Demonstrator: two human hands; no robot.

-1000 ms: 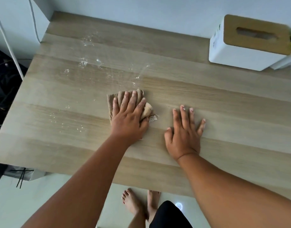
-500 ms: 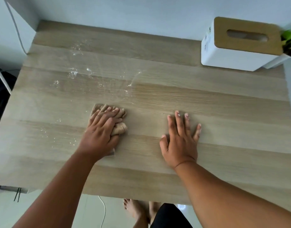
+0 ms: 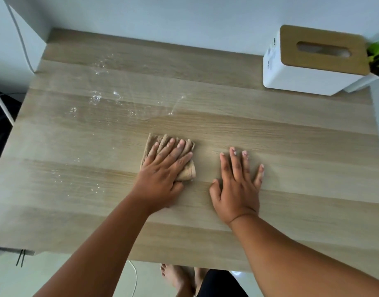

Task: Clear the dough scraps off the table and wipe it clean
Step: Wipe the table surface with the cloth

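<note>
A folded tan cloth [image 3: 187,169] lies near the middle of the wooden table [image 3: 291,129]. My left hand [image 3: 163,179] presses flat on it with straight fingers, covering most of it. Just to the right, my right hand [image 3: 236,185] rests flat on the bare wood, fingers spread, holding nothing. White flour smears and small dough specks [image 3: 96,97] mark the far-left part of the table, and fainter specks [image 3: 77,185] dot the near-left part.
A white tissue box with a wooden lid [image 3: 315,61] stands at the far right corner, a green plant [image 3: 378,54] beside it. A wall runs along the far edge. A white cable [image 3: 19,37] hangs at the far left. My bare feet [image 3: 180,279] show below the near edge.
My left hand slid the cloth left, then back right toward my right hand. The right hand stayed flat in place. The camera view shifted slightly.
</note>
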